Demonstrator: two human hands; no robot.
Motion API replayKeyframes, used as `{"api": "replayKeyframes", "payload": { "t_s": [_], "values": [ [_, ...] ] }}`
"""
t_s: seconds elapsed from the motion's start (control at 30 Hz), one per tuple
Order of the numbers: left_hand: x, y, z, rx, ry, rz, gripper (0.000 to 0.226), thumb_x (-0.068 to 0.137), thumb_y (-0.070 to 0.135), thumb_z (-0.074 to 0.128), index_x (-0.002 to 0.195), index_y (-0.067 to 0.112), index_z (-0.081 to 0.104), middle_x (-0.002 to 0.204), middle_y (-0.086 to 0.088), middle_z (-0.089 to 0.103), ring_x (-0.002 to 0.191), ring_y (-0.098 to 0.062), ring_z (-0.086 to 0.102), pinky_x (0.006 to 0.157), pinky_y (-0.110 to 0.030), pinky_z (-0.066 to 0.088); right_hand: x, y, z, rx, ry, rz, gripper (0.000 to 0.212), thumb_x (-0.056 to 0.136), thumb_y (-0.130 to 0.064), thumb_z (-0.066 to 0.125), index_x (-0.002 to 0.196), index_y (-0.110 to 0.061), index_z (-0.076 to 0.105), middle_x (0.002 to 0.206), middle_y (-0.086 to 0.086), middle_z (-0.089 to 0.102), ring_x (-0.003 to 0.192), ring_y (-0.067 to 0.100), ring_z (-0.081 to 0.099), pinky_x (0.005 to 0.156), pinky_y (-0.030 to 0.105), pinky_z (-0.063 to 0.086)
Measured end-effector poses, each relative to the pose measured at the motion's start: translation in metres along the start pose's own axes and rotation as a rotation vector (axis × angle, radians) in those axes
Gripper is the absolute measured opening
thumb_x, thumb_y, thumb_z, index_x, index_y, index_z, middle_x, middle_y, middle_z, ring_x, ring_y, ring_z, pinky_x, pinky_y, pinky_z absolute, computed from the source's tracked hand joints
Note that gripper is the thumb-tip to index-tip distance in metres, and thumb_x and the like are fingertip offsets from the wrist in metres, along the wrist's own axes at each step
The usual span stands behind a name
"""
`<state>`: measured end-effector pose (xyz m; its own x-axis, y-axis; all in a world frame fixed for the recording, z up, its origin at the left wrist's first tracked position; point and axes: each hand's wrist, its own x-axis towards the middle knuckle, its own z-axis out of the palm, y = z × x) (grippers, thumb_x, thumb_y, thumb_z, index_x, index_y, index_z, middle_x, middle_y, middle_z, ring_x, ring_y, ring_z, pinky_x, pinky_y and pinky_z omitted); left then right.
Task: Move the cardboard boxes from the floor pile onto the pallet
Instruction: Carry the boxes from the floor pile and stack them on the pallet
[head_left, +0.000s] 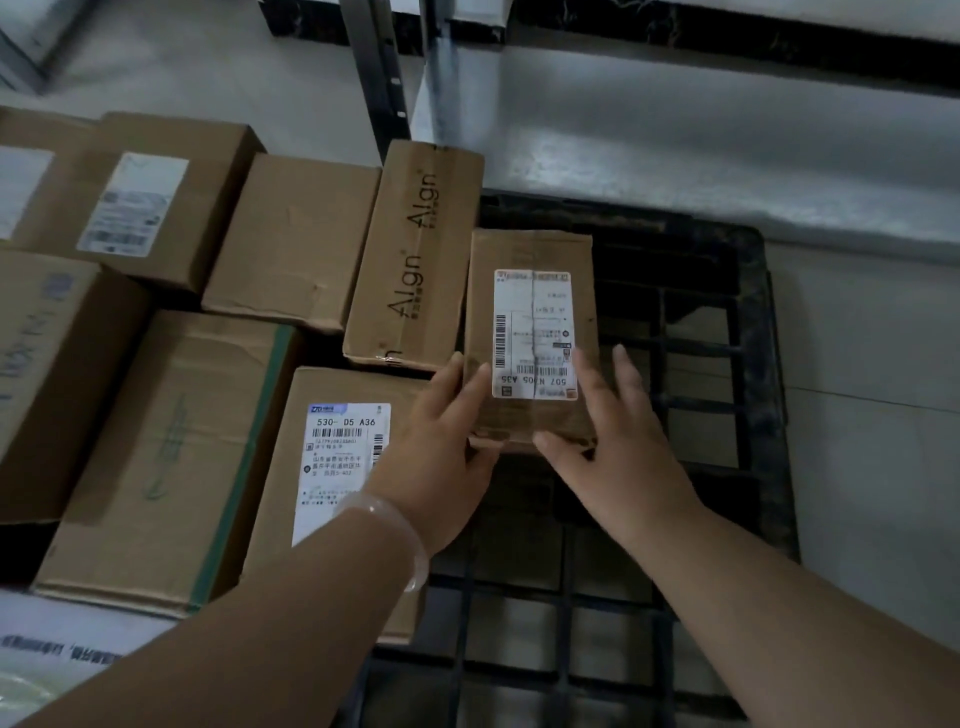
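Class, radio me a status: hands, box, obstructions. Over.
Left hand, right hand pressing sides of small labelled box. Box over pallet, beside Algn box. No obstruction seen.

Small box (530, 332) sat on the pallet (750, 291), just right of the Algn box (410, 260); labelled box (332, 467) lay in front of the latter, further boxes (171, 447) to the left, shelf post (382, 78) behind.
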<state>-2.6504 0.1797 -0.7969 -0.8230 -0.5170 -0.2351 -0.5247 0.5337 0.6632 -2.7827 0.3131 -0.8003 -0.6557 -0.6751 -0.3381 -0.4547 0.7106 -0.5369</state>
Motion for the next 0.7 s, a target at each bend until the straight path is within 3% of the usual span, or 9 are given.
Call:
{"api": "replayKeyframes", "payload": {
  "t_s": [0.13,0.27,0.5,0.7],
  "values": [
    [-0.023,-0.007,-0.002,0.383,-0.118,0.125,0.083,0.094,0.053,0.045,0.144,0.042,-0.022,0.153,0.020,-0.031,0.144,-0.006,-0.025,0.118,-0.032,-0.005,-0.043,0.010,0.007,-0.307,-0.040,-0.156,0.090,0.090,-0.063,0.035,0.145,-0.044,-0.033,0.155,-0.013,-0.039,0.144,0.007,-0.032,0.118,0.034,-0.004],
    [-0.014,-0.013,-0.007,0.600,-0.197,0.105,0.080,0.093,0.065,0.028,0.141,0.038,-0.031,0.148,0.014,-0.043,0.138,-0.014,-0.040,0.112,-0.041,-0.024,-0.045,0.008,0.014,-0.400,-0.100,-0.156,0.094,0.094,-0.062,0.035,0.134,-0.039,-0.046,0.147,-0.011,-0.050,0.136,0.007,-0.044,0.114,0.033,-0.019],
    [0.038,-0.013,-0.017,0.675,-0.176,-0.005,0.083,0.093,0.064,0.032,0.148,0.035,-0.024,0.153,0.014,-0.035,0.145,-0.015,-0.027,0.118,-0.049,-0.011,0.003,-0.012,0.007,-0.398,-0.077,-0.170,0.088,0.097,-0.056,0.042,0.152,-0.032,-0.021,0.158,-0.006,-0.035,0.145,0.012,-0.029,0.120,0.036,-0.010],
    [0.062,-0.018,-0.024,0.725,-0.201,-0.001,0.085,0.092,0.065,0.032,0.146,0.038,-0.027,0.155,0.015,-0.033,0.148,-0.016,-0.020,0.117,-0.050,-0.008,0.026,-0.021,0.002,-0.420,-0.102,-0.149,0.095,0.094,-0.056,0.049,0.153,-0.029,-0.021,0.158,-0.004,-0.035,0.146,0.015,-0.028,0.113,0.035,-0.012]
  ]
}}
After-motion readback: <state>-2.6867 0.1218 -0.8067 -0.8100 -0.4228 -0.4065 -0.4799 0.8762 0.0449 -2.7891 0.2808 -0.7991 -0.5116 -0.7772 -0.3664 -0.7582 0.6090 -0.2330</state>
